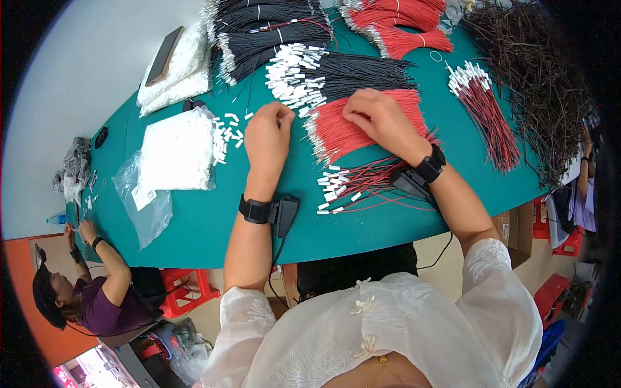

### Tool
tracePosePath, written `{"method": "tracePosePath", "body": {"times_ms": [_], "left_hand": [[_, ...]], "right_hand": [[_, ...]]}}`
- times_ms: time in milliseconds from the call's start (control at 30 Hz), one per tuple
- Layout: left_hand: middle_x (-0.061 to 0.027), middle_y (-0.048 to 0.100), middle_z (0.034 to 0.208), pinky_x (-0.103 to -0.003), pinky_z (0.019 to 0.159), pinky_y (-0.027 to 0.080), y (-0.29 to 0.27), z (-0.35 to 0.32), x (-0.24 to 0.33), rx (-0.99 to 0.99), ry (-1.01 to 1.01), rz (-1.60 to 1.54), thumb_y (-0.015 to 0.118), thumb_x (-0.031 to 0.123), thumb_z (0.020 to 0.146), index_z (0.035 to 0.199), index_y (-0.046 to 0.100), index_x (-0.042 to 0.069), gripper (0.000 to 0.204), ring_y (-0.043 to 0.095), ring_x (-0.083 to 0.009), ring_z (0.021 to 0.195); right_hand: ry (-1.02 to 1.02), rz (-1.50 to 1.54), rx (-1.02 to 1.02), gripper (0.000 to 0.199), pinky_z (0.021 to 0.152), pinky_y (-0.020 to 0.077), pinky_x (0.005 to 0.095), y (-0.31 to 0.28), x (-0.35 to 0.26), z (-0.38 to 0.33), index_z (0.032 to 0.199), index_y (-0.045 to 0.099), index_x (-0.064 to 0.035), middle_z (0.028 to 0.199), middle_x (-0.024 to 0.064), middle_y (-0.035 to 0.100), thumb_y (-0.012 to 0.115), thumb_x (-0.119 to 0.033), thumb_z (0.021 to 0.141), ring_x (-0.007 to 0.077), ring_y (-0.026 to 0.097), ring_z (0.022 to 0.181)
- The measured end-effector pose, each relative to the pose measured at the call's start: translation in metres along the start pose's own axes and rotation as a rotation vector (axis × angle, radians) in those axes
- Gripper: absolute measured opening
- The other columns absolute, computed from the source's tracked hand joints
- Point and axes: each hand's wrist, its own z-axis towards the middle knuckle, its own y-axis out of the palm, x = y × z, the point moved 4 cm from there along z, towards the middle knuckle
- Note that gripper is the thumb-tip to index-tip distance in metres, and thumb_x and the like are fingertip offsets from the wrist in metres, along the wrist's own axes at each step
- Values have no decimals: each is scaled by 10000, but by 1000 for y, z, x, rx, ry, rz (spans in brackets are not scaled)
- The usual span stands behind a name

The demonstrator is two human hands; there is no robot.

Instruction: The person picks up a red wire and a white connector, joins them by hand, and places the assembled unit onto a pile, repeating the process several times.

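A bundle of red wires (pixel 362 123) lies on the green table (pixel 213 226), and the right hand (pixel 381 119) rests on it, fingers curled onto the strands. Just left of the bundle, the left hand (pixel 267 136) has its fingertips pinched together, on what I cannot tell; loose white sleeves (pixel 228 134) lie further left beside a clear bag of white parts (pixel 176 150).

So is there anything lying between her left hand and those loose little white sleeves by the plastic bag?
Nothing visible does. The left hand rests on the green table, and the loose white sleeves lie just to its left on bare tabletop. The plastic bag of sleeves sits beyond them. The right hand is on the red wire bundle.
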Motion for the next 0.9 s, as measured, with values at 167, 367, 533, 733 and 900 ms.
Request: {"method": "tracePosePath", "body": {"times_ms": [167,367,533,733,900], "left_hand": [[-95,732,954,-283,669,513,-5,2,10,-57,-233,-463,718,73,902,977,721,29,86,697,-181,805],[-159,733,1051,-271,798,566,4,-1,25,-228,-298,-1245,646,53,977,1148,694,-38,199,717,-187,927],[-168,729,1064,-290,860,581,12,-6,31,-324,-338,-1472,632,49,982,1185,663,-32,221,719,-213,928],[-144,728,1067,-289,857,581,18,-9,30,-341,-382,-1521,646,53,977,1168,661,-14,203,713,-189,945],[-95,724,1035,-274,864,575,22,-10,23,-327,-411,-1549,661,40,966,1147,669,-8,187,702,-153,936]], "right_hand": [[273,350,-15,79,642,500,300,-8,-13,5,928,648,6,841,85,692,677,-67,924,169,649,730],[275,366,75,87,545,418,227,-21,-24,8,949,715,11,780,49,692,722,-61,901,53,557,633],[244,357,144,112,528,397,233,-24,-26,7,969,760,-2,787,44,696,753,-49,867,51,527,608],[184,310,173,129,510,365,243,-25,-31,7,974,760,-2,760,42,685,762,-36,850,62,482,569],[197,285,204,103,497,345,252,-29,-36,8,940,761,-2,704,32,641,764,-28,840,68,458,547]]}}
